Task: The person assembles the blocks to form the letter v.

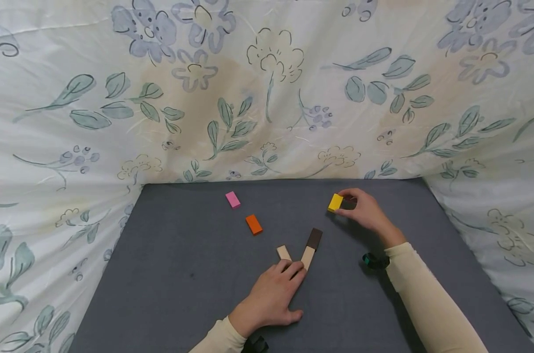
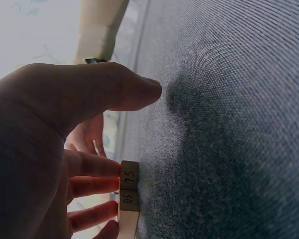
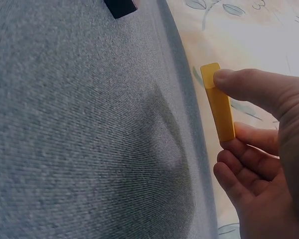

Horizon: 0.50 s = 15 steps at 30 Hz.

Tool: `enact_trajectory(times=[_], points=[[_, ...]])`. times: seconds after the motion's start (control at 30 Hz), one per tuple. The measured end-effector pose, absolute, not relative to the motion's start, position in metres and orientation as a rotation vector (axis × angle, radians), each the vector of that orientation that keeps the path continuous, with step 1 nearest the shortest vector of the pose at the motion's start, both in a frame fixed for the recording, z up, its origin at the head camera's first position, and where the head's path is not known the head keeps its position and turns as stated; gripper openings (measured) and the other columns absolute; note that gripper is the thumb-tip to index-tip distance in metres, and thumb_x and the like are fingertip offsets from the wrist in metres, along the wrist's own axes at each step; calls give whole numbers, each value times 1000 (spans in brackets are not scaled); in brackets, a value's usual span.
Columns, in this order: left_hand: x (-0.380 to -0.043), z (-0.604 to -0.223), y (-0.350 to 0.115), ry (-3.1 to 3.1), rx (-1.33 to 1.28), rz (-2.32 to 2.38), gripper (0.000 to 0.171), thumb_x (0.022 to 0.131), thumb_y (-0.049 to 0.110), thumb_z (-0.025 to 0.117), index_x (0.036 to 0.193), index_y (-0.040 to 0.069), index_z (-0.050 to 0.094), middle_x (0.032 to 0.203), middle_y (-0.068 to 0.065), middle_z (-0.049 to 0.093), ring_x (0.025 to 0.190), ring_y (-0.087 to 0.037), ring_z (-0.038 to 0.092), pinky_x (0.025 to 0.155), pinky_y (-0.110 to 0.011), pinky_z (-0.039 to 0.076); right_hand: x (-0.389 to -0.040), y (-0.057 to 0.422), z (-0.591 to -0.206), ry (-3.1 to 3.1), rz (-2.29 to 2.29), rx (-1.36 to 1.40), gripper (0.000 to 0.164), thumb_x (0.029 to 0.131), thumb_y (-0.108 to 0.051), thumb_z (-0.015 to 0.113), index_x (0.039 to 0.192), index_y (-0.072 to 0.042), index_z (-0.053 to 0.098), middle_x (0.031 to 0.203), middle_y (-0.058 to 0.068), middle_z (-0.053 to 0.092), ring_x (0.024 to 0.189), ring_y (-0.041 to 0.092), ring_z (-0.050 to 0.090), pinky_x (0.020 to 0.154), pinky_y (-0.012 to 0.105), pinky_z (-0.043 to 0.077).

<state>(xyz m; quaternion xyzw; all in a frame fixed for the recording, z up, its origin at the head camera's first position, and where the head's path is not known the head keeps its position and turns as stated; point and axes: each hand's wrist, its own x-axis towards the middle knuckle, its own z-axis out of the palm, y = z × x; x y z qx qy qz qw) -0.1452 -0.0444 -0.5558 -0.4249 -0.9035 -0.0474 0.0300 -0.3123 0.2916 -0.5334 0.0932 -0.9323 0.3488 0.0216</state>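
Observation:
Between thumb and fingertips, my right hand (image 1: 365,212) pinches a yellow wooden block (image 1: 335,202), held over the right rear of the table. The right wrist view shows this block (image 3: 220,107) edge-on. My left hand (image 1: 271,296) lies low at the front middle, its fingers extended and the thumb spread away. Its fingertips are on two light wooden blocks, the left one (image 1: 283,252) and the right one (image 1: 308,256), which spread apart in a V. A dark brown block (image 1: 314,239) continues the right arm of the V. In the left wrist view, digits mark the block ends (image 2: 129,199) by the fingertips.
An orange block (image 1: 254,224) and a pink block (image 1: 232,199) lie apart, left of the V. The grey cloth-covered table (image 1: 170,274) ends at a floral curtain (image 1: 267,137) at the back and sides. A dark band (image 1: 375,261) is at the right wrist.

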Motion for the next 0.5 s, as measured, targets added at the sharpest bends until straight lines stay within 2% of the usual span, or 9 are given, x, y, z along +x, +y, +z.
enact_trajectory(times=[0.5], points=[[-150,-556,-40,-2791,-1286,-134,84,88,63,79,154,16,59,153,0,53,131,-19,51,104,-35,51,-315,290,-536,-2897,1082,312,60,95,-25,87,144,1,63,143,25,60,127,46,58,108,65,46]])
